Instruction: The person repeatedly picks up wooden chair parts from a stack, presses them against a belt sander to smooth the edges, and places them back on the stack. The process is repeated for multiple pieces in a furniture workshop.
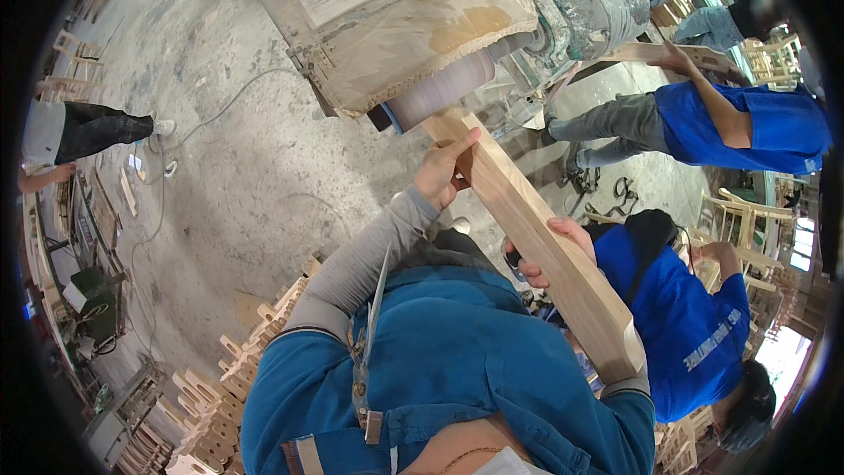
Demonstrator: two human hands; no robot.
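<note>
I hold a long pale wooden board (536, 237) slanting from my lower right up to a sanding drum (444, 88) on a dusty machine (396, 18). The board's far end touches the drum. My left hand (444, 171) grips the board near that far end, thumb on top. My right hand (549, 251) wraps the board from below around its middle. Grey sleeves cover both my forearms, and my blue shirt fills the lower middle of the view.
A person in blue (694, 325) crouches just right of the board. Another person in blue (730, 119) works with wood at the upper right. Stacked wooden pieces (224, 387) lie lower left. A cable (220, 114) crosses the concrete floor. Someone's legs (88, 132) show at the left.
</note>
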